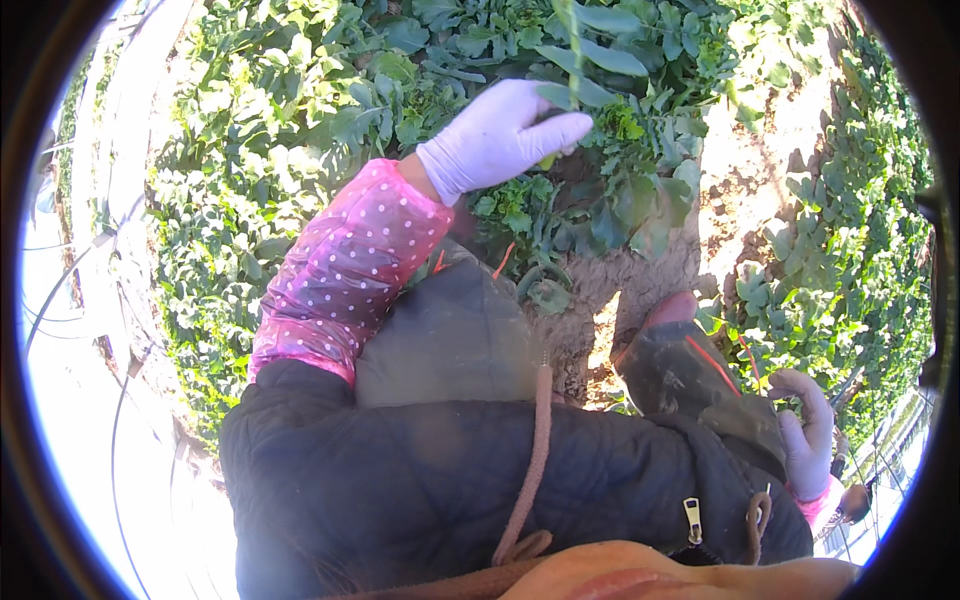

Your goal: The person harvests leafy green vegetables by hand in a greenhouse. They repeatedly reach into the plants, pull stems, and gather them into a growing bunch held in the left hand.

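My left hand [510, 139], in a pale thin glove under a pink polka-dot sleeve cover, is at the upper middle. Its thumb and fingers pinch the lower end of a leafy green stem [575, 56], which runs up past the picture's top edge. The fingertips are partly hidden behind the thumb and leaves. Low green leafy plants [375, 82] surround this hand. At the lower right, my right hand [808, 435], gloved the same way, is beside my dark-covered leg. Its fingers are curled but apart from the thumb, and nothing shows between them.
Bare soil [630, 270] lies between my legs and runs up as a strip between two beds. More leafy plants [885, 225] grow at the right. Red ties [712, 365] stick out from the dark leg covers. Dark thin lines [116, 442] cross the bright ground at left.
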Action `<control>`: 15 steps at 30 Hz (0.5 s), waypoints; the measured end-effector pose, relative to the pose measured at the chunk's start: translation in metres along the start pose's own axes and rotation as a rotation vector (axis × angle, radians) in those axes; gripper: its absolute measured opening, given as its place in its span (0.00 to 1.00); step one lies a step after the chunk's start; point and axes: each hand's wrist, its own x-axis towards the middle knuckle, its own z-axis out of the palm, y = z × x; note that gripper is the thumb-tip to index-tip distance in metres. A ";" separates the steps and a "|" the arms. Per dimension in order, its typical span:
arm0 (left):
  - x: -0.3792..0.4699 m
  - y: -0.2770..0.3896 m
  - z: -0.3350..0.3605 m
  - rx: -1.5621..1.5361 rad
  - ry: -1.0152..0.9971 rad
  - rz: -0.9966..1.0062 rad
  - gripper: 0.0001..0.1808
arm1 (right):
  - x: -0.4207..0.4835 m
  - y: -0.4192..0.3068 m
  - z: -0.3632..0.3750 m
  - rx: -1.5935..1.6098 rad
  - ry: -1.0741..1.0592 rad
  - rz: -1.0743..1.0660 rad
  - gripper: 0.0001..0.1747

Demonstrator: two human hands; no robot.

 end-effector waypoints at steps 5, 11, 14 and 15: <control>0.003 0.066 0.106 0.134 -0.714 0.162 0.27 | 0.005 -0.014 0.012 -0.501 0.217 -0.458 0.43; -0.010 0.109 0.139 -0.333 -0.846 0.326 0.24 | 0.003 -0.027 0.034 -0.380 -0.172 -0.342 0.53; -0.014 0.109 0.143 -0.389 -0.920 0.326 0.24 | 0.002 -0.025 0.045 -0.230 -0.244 -0.222 0.43; -0.014 0.107 0.145 -0.439 -0.948 0.328 0.24 | 0.002 -0.024 0.047 -0.189 -0.264 -0.195 0.38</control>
